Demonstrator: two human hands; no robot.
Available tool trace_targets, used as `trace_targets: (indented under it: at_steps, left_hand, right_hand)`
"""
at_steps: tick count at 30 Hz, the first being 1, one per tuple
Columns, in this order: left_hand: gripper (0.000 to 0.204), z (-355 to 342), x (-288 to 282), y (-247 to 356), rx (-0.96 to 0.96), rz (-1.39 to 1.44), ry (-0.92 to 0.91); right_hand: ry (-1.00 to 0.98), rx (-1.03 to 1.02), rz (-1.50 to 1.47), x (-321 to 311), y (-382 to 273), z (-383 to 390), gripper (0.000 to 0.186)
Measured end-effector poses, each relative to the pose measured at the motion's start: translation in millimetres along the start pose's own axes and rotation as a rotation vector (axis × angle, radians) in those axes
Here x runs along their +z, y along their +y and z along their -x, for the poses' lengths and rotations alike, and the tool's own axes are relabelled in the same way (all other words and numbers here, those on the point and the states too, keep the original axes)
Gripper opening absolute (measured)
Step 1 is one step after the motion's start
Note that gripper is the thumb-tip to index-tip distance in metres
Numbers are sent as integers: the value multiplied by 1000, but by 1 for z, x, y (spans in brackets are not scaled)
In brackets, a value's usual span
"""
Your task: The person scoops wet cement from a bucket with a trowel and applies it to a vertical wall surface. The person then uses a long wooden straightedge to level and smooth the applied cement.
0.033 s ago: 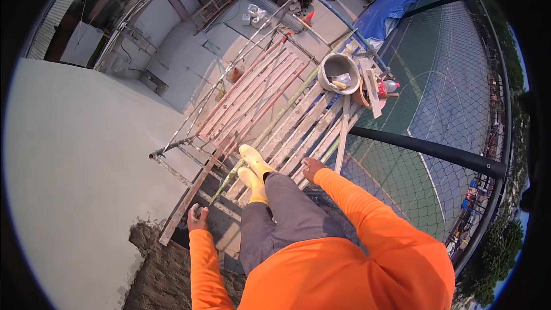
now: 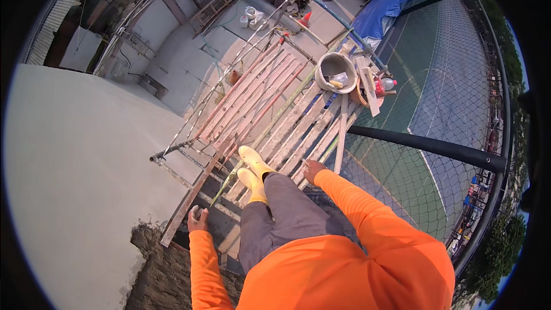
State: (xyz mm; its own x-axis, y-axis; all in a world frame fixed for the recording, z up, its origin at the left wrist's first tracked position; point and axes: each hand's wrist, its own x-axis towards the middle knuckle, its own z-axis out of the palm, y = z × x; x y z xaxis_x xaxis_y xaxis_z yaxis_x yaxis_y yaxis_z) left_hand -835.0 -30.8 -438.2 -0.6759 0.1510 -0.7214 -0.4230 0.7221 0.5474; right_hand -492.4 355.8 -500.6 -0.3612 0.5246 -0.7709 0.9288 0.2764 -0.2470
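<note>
My left hand (image 2: pixel 198 219) hangs loosely curled beside a long wooden board (image 2: pixel 192 201) at the left edge of the scaffold. Its thumb and fingers are apart, with a pale grey patch at the fingertips and nothing clearly held. My right hand (image 2: pixel 313 170) is over the right side of the plank platform (image 2: pixel 293 132), near a narrow wooden strip (image 2: pixel 342 138). Its fingers are partly bent and partly hidden, and no tool shows in it. Between my hands, my yellow boots (image 2: pixel 255 163) stand on the planks.
A grey bucket (image 2: pixel 336 73) with small items stands at the platform's far end, beside wood offcuts (image 2: pixel 367 86) and a red-labelled bottle (image 2: pixel 388 84). Black netting with a dark rail (image 2: pixel 425 146) borders the right. At left are a smooth wall (image 2: pixel 86 183) and rough mortar (image 2: pixel 166 264).
The view has shifted very slightly, and the right hand's fingers look a little more extended. The left hand has barely moved.
</note>
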Motion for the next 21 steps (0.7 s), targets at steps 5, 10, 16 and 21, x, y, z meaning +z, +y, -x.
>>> trace_targets:
  at_steps: [5,10,16,21]
  left_hand:
    - [57,32,-4,-27,13,-19,-35]
    - [56,63,-2,-65,-31,-13,-88]
    - [56,72,7,-50,-23,-187,-98]
    - [58,74,69,69,-129,-291,-79]
  right_hand:
    - [40,76,-51,12,57,61,43]
    - [129,125,-71,-17,86,67,44]
    - [79,150,-245,-83,93,11,47]
    - [30,156,-372,-162,107,1,53]
